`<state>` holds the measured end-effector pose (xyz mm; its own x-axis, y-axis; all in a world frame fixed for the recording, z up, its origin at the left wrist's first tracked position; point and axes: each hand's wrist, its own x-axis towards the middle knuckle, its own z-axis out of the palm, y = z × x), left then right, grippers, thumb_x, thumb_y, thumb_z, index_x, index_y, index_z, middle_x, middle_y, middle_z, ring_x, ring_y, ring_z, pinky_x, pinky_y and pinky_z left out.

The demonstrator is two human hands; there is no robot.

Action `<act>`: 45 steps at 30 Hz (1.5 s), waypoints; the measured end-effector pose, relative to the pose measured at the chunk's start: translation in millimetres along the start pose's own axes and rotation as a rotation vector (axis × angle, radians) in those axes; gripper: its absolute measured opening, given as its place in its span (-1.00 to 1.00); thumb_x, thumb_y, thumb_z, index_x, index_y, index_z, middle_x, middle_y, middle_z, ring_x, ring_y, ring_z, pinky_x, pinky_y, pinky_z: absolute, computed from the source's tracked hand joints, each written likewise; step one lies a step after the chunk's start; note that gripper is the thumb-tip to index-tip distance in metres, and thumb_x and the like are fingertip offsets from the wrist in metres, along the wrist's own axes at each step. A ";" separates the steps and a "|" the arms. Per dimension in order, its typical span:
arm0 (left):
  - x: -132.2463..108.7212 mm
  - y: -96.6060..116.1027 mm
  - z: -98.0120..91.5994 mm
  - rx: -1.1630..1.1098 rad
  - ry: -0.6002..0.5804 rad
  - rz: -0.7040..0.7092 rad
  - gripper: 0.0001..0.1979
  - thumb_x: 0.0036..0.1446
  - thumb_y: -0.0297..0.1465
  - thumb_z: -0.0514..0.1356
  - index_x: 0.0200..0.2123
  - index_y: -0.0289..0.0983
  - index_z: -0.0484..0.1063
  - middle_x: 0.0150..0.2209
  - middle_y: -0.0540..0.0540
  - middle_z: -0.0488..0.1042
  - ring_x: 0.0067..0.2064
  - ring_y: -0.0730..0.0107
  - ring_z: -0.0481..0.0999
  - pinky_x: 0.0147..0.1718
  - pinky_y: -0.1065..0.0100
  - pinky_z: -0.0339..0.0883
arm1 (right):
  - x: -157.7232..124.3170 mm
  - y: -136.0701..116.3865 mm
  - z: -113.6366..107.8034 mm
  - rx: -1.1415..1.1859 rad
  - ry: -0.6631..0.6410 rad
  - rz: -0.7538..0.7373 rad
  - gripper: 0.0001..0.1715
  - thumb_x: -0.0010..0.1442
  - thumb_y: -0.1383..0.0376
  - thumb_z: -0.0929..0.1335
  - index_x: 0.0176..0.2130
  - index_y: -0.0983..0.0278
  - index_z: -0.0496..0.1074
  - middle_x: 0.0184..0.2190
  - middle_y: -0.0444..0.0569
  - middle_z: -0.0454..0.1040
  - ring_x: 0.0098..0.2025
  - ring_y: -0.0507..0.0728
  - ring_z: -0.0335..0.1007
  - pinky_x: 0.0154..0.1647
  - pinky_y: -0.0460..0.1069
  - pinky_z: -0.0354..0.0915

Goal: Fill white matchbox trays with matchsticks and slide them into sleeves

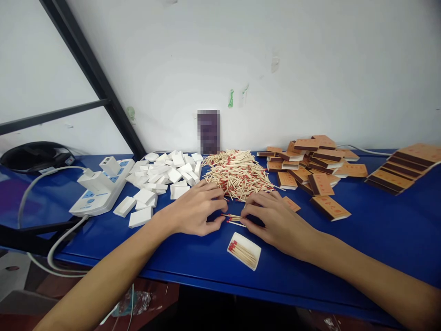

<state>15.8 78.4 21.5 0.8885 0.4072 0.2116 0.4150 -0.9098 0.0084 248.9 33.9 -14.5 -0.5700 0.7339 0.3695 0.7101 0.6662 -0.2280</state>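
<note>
A few loose red-tipped matches [234, 219] lie on the blue table between my hands. My right hand [275, 220] has its thumb and index finger closed around their plain ends. At their red heads is my left hand [200, 208], curved, with a gap between thumb and fingers and nothing visible held. Just in front, a white matchbox tray [255, 264] holds several matches, heads toward the left. Behind both hands rises a large heap of matches [241, 172]; the fingertips of both hands come close to its front edge.
White empty matchbox trays [165, 170] are piled at left, beside a white power strip [99, 197] with cables. Orange matchboxes [322, 184] lie heaped at right, with a stack [403, 168] farther right. Black headphones [37, 156] and a dark pixelated object [208, 132] stand near the wall.
</note>
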 end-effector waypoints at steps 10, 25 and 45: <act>0.0 1.6 -3.3 0.077 -0.087 -0.025 -0.80 0.11 -0.25 0.21 -0.36 -0.28 0.43 -0.36 -0.07 0.43 -0.24 0.23 0.36 -0.18 0.19 0.13 | -3.4 0.4 -15.7 -0.010 -0.016 -0.050 -0.80 0.33 0.24 0.27 -0.28 0.23 0.45 -0.36 -0.07 0.46 -0.34 0.10 0.37 -0.39 -0.01 0.12; 1.5 1.3 1.0 0.060 -0.098 -0.036 -0.90 0.18 -0.38 0.13 -0.35 -0.27 0.39 -0.34 -0.06 0.47 -0.24 0.27 0.39 -0.14 0.22 0.11 | -3.1 -3.5 -11.5 -0.106 -0.116 0.083 -0.86 0.23 0.21 0.33 -0.31 0.22 0.41 -0.35 -0.10 0.56 -0.27 0.16 0.46 -0.21 0.08 0.11; 2.9 0.6 8.3 0.112 -0.057 -0.026 -0.78 0.37 -0.39 -0.02 -0.09 -0.29 0.39 -0.22 -0.11 0.47 -0.18 0.25 0.40 -0.13 0.24 0.15 | -2.9 -5.5 -7.9 -0.070 -0.034 0.032 -0.81 0.25 0.18 0.35 -0.18 0.23 0.48 -0.31 -0.05 0.56 -0.25 0.18 0.46 -0.26 0.05 0.17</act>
<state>20.3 79.8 14.0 0.8852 0.4377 0.1573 0.4549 -0.8852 -0.0969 249.9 27.1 -7.2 -0.5596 0.7596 0.3315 0.7548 0.6323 -0.1748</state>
